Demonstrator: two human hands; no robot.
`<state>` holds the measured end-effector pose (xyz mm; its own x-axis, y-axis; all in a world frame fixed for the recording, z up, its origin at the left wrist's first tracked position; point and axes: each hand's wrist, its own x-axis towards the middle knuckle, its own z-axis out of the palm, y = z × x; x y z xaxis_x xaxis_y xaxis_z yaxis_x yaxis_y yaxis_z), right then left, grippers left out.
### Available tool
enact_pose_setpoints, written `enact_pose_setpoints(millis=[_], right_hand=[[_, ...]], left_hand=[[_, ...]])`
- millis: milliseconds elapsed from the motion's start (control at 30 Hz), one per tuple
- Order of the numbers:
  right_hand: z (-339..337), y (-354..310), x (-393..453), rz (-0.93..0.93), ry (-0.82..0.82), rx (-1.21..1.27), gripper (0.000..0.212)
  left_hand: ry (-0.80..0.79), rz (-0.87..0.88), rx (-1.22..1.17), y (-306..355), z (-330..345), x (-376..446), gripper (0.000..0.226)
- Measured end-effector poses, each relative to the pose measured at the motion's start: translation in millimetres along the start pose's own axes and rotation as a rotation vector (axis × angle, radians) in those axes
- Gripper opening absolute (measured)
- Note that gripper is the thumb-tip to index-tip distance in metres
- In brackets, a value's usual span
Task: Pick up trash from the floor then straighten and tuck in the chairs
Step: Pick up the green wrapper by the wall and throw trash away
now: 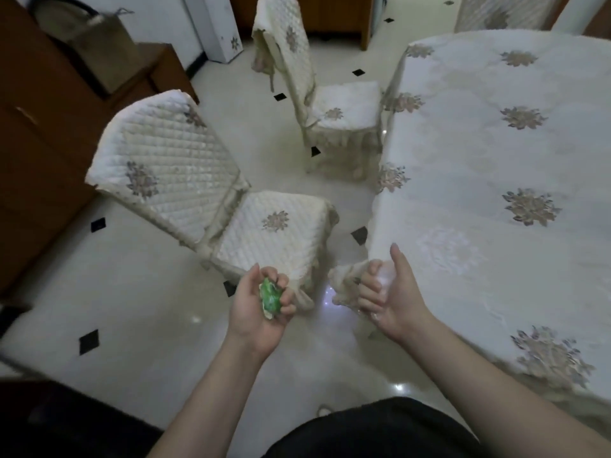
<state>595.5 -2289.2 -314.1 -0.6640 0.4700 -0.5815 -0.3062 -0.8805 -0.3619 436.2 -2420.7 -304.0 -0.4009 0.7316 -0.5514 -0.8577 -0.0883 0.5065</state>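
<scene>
Chairs in quilted cream covers stand pulled out from a large counter draped in a white cloth with embroidered floral motifs [515,153], which fills the right side of the view. Below everything lies a glossy cream tiled floor with small black diamond insets [125,312]. Along the left wall runs a dark brown wooden cabinet [39,160], and a brown fabric bag [99,51] sits on its lower section. The nearer quilted chair [211,206] stands at an angle left of centre, its seat turned toward the counter but well apart from it. The farther quilted chair [327,104] stands beyond it, its seat just beside the counter's edge. A third covered chair back [496,11] shows at the top right, behind the counter. At the bottom, two bare forearms reach forward over dark clothing. The right hand [386,292] grips a bunched corner of the white cloth at the counter's near corner, fingers curled round the fabric and thumb raised. The left hand [258,309] is palm up with fingers curled round a crumpled green wrapper [271,297], held above the floor just in front of the nearer chair's seat
</scene>
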Motion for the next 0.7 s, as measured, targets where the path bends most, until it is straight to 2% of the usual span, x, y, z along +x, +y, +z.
enact_pose_setpoints(millis=[200, 300, 367, 500, 700], right_hand=[[59.6, 26.4, 53.2, 0.127, 0.021, -0.072, 0.031], [87.9, 36.7, 85.6, 0.143, -0.008, -0.16, 0.027], [107.9, 44.8, 111.0, 0.188, -0.047, -0.197, 0.027], [160.3, 63.5, 158.6, 0.278, -0.116, -0.281, 0.027], [245.7, 103.5, 215.4, 0.444, -0.272, -0.436, 0.031]], left_hand=[[0.107, 0.131, -0.034, 56.0, -31.6, 5.9, 0.019], [0.217, 0.212, -0.117, 77.4, -48.6, 16.2, 0.028], [0.286, 0.279, -0.165, 95.2, -56.9, 22.6, 0.029], [0.378, 0.391, -0.177, 142.1, -66.6, 23.7, 0.013], [0.463, 0.589, -0.184, 209.1, -94.9, 11.4, 0.017]])
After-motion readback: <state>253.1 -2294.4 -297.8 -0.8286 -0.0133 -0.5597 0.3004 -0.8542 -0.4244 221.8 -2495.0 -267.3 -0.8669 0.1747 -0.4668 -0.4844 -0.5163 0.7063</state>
